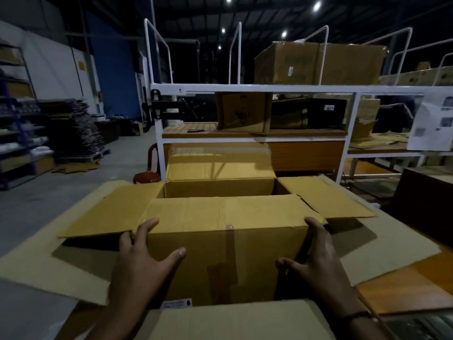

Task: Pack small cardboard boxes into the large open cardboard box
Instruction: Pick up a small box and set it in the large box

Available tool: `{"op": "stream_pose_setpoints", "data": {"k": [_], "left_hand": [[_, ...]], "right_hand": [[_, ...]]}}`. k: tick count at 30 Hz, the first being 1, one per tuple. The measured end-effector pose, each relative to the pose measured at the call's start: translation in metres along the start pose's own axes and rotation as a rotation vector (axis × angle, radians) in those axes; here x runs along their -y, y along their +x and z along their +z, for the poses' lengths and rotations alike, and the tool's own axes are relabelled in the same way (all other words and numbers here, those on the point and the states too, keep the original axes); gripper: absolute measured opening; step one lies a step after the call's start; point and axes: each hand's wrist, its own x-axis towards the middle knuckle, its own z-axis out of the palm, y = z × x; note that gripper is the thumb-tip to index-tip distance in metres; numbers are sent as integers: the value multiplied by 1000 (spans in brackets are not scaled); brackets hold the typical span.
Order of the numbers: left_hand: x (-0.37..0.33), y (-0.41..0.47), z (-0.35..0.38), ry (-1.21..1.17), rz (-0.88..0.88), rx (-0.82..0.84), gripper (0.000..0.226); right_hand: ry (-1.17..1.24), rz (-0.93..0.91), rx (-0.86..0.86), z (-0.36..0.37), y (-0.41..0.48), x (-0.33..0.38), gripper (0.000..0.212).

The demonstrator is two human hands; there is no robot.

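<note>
An open cardboard box (pixel 208 256) stands in front of me, with a vertical tape strip down its near face. Its left flap (pixel 103 212) and right flap (pixel 326 197) spread outward, the far flap (pixel 218 163) stands up, and the near flap lies folded over the top. My left hand (pixel 144 261) grips the box's near left corner and my right hand (pixel 316 261) grips the near right corner. A narrow opening (pixel 220 190) shows only the far inner wall. No small boxes are visible inside. Another cardboard panel (pixel 232 320) lies closest to me, below my wrists.
Pale cardboard sheets (pixel 44 261) lie under the box on an orange wooden table (pixel 404 285). Behind stands a white metal rack (pixel 245 89) with a large box (pixel 318 62) on top and a smaller box (pixel 242 111) on its shelf. Flattened cartons (pixel 76 128) are stacked far left.
</note>
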Motion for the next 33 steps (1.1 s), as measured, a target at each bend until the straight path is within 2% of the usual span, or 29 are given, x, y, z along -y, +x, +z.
{"op": "stream_pose_setpoints", "data": {"k": [2,6,8,10,12,15,17,19,21,24,28,33], "left_hand": [[3,-5,-2,48,-32,44,89],[-5,-5,-15,250,-85,196,96],[-17,-7,-25,461,-50,186,95],[-31,-10,-36,636,-14,113,87],[-42,-7,-44,735,-8,75,79],[-53,15,-48,772,53,88,73],[-50,39,-43,711,175,145,69],[-37,61,-33,590,244,251,70],[-18,73,-21,525,219,340,75],[2,75,-7,515,212,314,82],[4,73,-4,482,224,267,87],[11,73,-8,221,186,224,90]], "right_hand": [[11,56,-2,5,-3,6,109],[-214,134,-226,16,-9,26,104],[-289,86,-359,12,-8,37,95],[-296,-74,-433,8,-3,53,82],[-269,-227,-360,8,8,70,68],[-281,-291,-48,19,35,86,61],[-342,-271,148,32,53,91,64],[-418,-251,249,44,68,92,70],[-464,-239,318,51,80,92,77],[-500,-210,457,56,99,96,88],[-524,-135,530,67,116,101,89],[-422,-188,410,69,125,102,77]]}}
